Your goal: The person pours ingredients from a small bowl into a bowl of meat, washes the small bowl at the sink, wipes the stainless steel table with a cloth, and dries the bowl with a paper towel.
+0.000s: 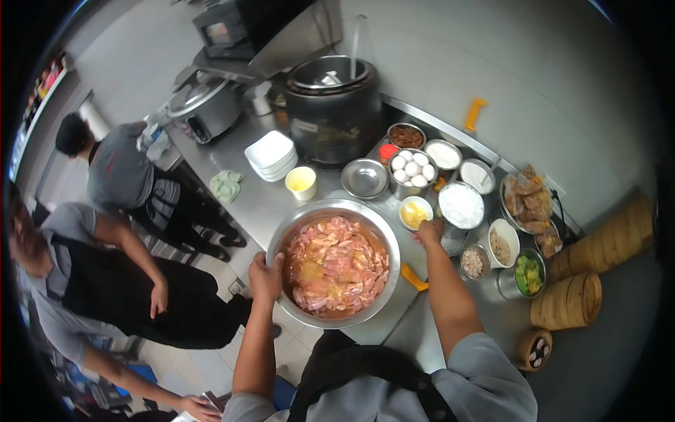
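The basin (388, 295) is sitting at the near edge of the counter (214, 160), in front of the wearer; whether it is resting fully there or partly hanging from the hand, I cannot tell. It is round, so no long axis is showing, and its mouth is facing up, with pink meat (337, 264) filling it. The left hand (266, 276) is clamping the basin's left rim, thumb and fingers closing around the metal, while its forearm is rising almost straight from below.

The right arm is reaching farther forward, slanting up and leftward from the shoulder. Its hand (429, 231) is curling at the near right side of the dish (415, 211) — also round, also opening upward, with something yellow inside. Whether the fingers are pinching the rim or something at it, I cannot tell. Beside the basin an orange handle (413, 277) is lying aslant — its long axis running from upper left to lower right. Eggs (413, 169) are sitting in a pot just beyond the dish.
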{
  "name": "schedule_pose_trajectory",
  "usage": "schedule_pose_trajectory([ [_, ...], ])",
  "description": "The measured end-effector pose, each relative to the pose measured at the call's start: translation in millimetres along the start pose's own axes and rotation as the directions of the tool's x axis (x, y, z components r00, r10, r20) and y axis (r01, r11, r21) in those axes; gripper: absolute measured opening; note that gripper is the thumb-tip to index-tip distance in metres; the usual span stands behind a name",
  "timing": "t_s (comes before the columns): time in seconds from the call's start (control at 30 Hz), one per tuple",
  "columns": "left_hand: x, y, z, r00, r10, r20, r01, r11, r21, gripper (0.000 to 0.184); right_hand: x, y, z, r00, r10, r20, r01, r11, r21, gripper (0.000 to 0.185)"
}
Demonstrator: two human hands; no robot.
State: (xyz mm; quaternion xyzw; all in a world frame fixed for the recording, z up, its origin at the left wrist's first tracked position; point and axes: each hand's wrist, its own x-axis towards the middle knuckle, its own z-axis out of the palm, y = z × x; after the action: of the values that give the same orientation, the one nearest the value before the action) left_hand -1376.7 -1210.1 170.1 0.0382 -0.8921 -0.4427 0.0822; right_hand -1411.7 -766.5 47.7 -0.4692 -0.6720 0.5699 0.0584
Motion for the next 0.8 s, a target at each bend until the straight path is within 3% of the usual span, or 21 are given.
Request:
schedule_pose_trajectory([
  [0.07,-7,28,-7,0.997,-0.062,-0.047,0.063,0.998,0.023,0.024,-20,-9,-6,0.998,-0.068,-0.002,0.068,0.997,-0.044,0.026],
  [0.13,-8,32,-6,0.937,0.179,-0.299,-0.161,0.983,0.084,0.025,-41,-22,-22,0.991,-0.129,-0.024,0.127,0.989,-0.071,0.027],
  [0.2,-10,38,-11,0.918,0.247,-0.312,-0.223,0.969,0.110,0.026,-62,-32,-37,0.914,-0.393,-0.103,0.366,0.905,-0.216,0.028],
  [0.23,-11,41,-13,0.870,0.366,-0.330,-0.349,0.931,0.110,0.026,-73,-40,-49,0.911,-0.396,-0.114,0.367,0.905,-0.215,0.028],
  [0.27,-11,44,-15,0.806,0.478,-0.349,-0.470,0.875,0.113,0.026,-84,-50,-63,0.830,-0.551,-0.088,0.495,0.801,-0.337,0.029],
  [0.3,-13,54,-12,0.860,0.401,-0.314,-0.467,0.868,-0.170,0.024,-101,-61,-76,0.728,-0.685,-0.038,0.599,0.662,-0.452,0.030],
  [0.33,-14,64,-7,0.943,0.286,-0.172,-0.333,0.839,-0.430,0.022,-133,-84,-87,0.726,-0.687,-0.039,0.600,0.660,-0.453,0.030],
  [0.37,-15,77,-1,0.981,0.195,-0.002,-0.150,0.751,-0.642,0.021,-175,-116,-93,0.796,-0.599,0.090,0.592,0.740,-0.320,0.030],
  [0.4,-13,97,4,0.971,0.219,0.094,-0.087,0.693,-0.716,0.025,-208,-138,-92,0.828,-0.509,0.236,0.553,0.812,-0.188,0.030],
  [0.43,-13,110,10,0.929,0.225,0.295,0.105,0.604,-0.790,0.042,-224,-146,-85,0.800,-0.495,0.340,0.564,0.813,-0.142,0.031],
  [0.47,-15,123,18,0.859,0.216,0.464,0.327,0.466,-0.822,0.057,-232,-147,-71,0.787,-0.503,0.357,0.577,0.806,-0.136,0.031],
  [0.5,-18,133,26,0.754,0.236,0.613,0.538,0.313,-0.783,0.073,-241,-144,-57,0.739,-0.470,0.483,0.567,0.821,-0.069,0.031],
  [0.53,-23,144,25,0.708,0.303,0.638,0.602,0.212,-0.769,0.076,-250,-139,-43,0.674,-0.432,0.600,0.544,0.839,-0.007,0.030],
  [0.57,-24,143,23,0.679,0.315,0.663,0.655,0.146,-0.741,0.075,-268,-138,-34,0.662,-0.429,0.614,0.546,0.838,-0.004,0.030],
  [0.63,-25,133,18,0.653,0.323,0.685,0.703,0.080,-0.707,0.074,-304,-138,-26,0.503,-0.732,0.459,0.861,0.473,-0.190,0.026],
  [0.67,-25,125,17,0.683,0.253,0.685,0.695,0.062,-0.716,0.074,-313,-138,-22,0.500,-0.730,0.466,0.862,0.473,-0.184,0.026],
  [0.73,-25,112,15,0.709,0.170,0.685,0.689,0.042,-0.723,0.074,-325,-136,-14,0.228,-0.884,0.407,0.973,0.189,-0.135,0.025],
  [0.77,-24,108,14,0.707,0.176,0.685,0.685,0.072,-0.725,0.074,-321,-135,-7,0.112,-0.799,0.591,0.983,0.002,-0.184,0.027],
  [0.8,-23,105,12,0.704,0.183,0.686,0.681,0.101,-0.725,0.074,-318,-139,3,0.116,-0.795,0.595,0.983,0.007,-0.182,0.027],
])
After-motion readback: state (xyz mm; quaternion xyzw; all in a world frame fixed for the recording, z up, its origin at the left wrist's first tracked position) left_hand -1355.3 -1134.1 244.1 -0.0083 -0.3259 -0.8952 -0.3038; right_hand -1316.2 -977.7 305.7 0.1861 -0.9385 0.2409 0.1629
